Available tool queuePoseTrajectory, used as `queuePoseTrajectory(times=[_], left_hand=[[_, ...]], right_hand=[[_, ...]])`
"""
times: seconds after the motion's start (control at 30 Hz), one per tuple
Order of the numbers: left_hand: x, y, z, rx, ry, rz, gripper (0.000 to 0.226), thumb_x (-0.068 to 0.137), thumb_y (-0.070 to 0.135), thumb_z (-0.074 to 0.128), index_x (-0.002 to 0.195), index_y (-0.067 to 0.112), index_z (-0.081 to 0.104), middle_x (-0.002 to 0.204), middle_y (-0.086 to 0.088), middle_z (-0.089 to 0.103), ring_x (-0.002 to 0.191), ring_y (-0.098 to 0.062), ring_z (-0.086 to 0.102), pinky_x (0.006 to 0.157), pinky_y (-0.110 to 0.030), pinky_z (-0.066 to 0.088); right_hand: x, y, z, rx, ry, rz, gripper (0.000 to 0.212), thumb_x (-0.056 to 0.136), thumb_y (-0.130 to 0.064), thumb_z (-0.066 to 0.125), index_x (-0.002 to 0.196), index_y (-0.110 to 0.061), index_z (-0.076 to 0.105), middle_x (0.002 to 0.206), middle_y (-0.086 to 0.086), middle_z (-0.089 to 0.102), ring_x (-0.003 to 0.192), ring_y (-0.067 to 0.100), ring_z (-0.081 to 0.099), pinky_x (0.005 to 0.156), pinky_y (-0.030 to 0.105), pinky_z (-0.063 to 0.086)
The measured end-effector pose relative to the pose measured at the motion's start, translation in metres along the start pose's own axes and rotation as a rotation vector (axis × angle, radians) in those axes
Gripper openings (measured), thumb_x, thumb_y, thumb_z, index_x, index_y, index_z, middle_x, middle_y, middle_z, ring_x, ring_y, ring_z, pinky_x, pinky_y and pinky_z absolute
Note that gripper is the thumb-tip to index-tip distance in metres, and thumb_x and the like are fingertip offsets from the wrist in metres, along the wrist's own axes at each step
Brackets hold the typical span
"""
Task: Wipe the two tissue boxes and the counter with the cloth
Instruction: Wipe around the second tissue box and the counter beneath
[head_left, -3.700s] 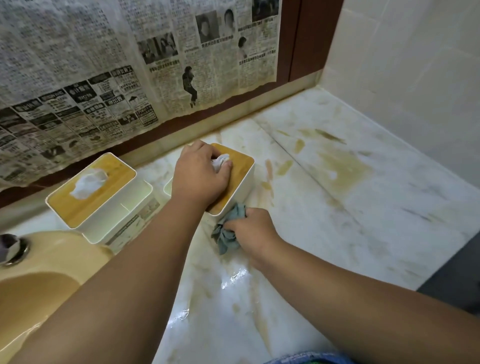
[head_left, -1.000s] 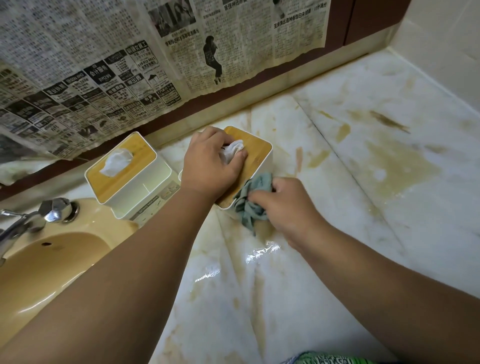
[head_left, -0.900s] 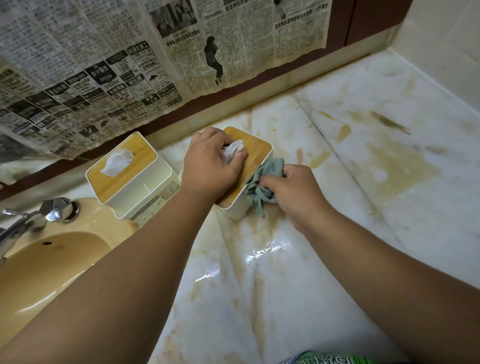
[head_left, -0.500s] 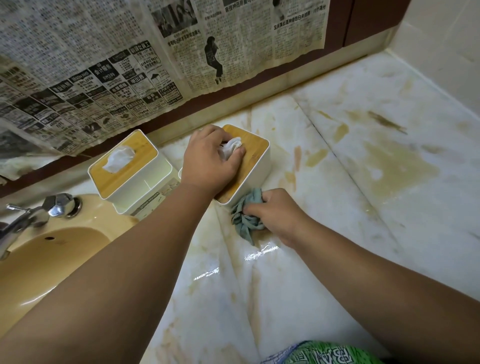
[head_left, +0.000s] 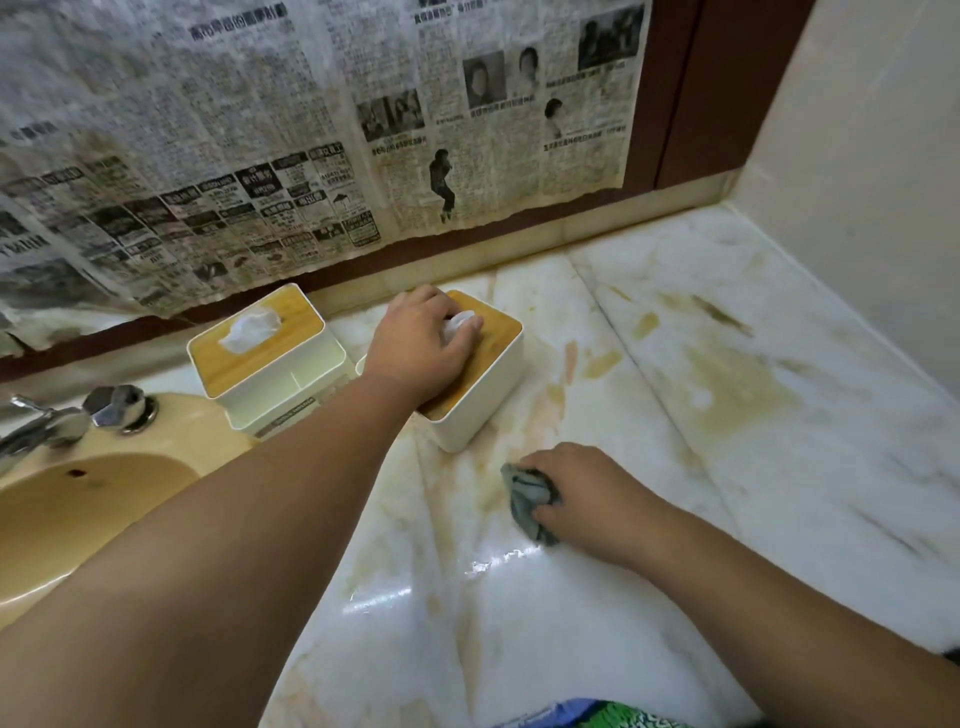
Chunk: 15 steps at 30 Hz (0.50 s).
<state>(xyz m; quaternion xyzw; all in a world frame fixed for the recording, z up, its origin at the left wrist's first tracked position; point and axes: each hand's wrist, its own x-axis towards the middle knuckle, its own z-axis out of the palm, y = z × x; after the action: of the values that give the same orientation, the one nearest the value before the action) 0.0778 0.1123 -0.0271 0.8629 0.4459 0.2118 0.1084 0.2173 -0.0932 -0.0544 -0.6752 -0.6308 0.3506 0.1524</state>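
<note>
While left hand (head_left: 421, 348) presses flat on the right tissue box (head_left: 485, 395), right hand (head_left: 592, 499) has its grip closed round the bunched cloth (head_left: 527, 499) on the table (head_left: 519, 623), apart from that box. Table-wiping step, seemingly; next move needs firm strokes over yellow stains (head_left: 727, 395).

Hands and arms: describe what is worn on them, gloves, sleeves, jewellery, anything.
Neither the left hand nor the right hand wears a glove, and no ring shows. The left forearm and right forearm are uncovered across the view: no sleeve, watch or bracelet. A green-and-blue patterned garment shows at the bottom edge.
</note>
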Motion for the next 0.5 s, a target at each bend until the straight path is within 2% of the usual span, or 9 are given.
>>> queuePoseTrajectory(times=[0.17,0.23,0.3,0.4,0.43,0.5], left_hand=[[-0.002,0.0,-0.006,-0.003,-0.104,-0.004,0.043,0.097,0.055,0.046,0.111,0.021,0.069,0.114,0.004,0.059,0.11,-0.02,0.05,0.09,-0.036,0.042],[-0.005,0.001,-0.009,-0.035,-0.122,-0.013,0.042,0.099,0.053,0.046,0.113,0.021,0.069,0.116,0.004,0.058,0.112,-0.02,0.051,0.093,-0.037,0.043],[-0.01,0.0,-0.015,-0.089,-0.078,-0.024,0.039,0.099,0.048,0.049,0.119,0.019,0.067,0.12,0.003,0.056,0.112,-0.018,0.053,0.094,-0.034,0.044],[-0.015,-0.003,-0.026,-0.158,0.038,-0.114,0.036,0.101,0.038,0.05,0.126,0.016,0.064,0.125,-0.002,0.056,0.116,-0.02,0.054,0.098,-0.035,0.043],[-0.015,-0.004,-0.03,-0.18,0.051,-0.189,0.035,0.102,0.036,0.049,0.127,0.015,0.063,0.125,-0.004,0.058,0.116,-0.022,0.056,0.099,-0.036,0.044],[-0.013,-0.008,-0.037,-0.189,0.013,-0.339,0.034,0.102,0.03,0.048,0.129,0.015,0.062,0.128,-0.006,0.061,0.115,-0.024,0.059,0.097,-0.035,0.046]], right_hand=[[-0.002,0.001,0.022,-0.267,0.012,-0.031,0.03,0.089,-0.017,0.056,0.118,-0.016,0.059,0.108,0.007,0.05,0.096,0.027,0.055,0.08,0.038,0.048],[-0.003,-0.004,0.024,-0.314,0.002,-0.02,0.033,0.09,-0.019,0.055,0.123,-0.017,0.056,0.111,0.006,0.049,0.099,0.027,0.054,0.079,0.037,0.048],[-0.003,-0.009,0.017,-0.3,-0.031,-0.005,0.047,0.088,-0.029,0.062,0.132,-0.019,0.049,0.117,0.005,0.049,0.109,0.028,0.053,0.085,0.037,0.049],[-0.001,-0.018,-0.003,-0.14,0.035,0.064,0.081,0.081,-0.05,0.071,0.149,-0.023,0.035,0.136,0.002,0.047,0.127,0.025,0.043,0.102,0.037,0.044],[0.002,-0.022,-0.009,-0.024,0.095,0.107,0.084,0.081,-0.053,0.072,0.15,-0.023,0.034,0.139,0.0,0.046,0.129,0.022,0.044,0.104,0.036,0.043],[0.012,-0.032,-0.019,0.301,0.203,0.205,0.075,0.084,-0.049,0.073,0.146,-0.021,0.041,0.134,-0.003,0.052,0.121,0.018,0.053,0.097,0.036,0.05]])
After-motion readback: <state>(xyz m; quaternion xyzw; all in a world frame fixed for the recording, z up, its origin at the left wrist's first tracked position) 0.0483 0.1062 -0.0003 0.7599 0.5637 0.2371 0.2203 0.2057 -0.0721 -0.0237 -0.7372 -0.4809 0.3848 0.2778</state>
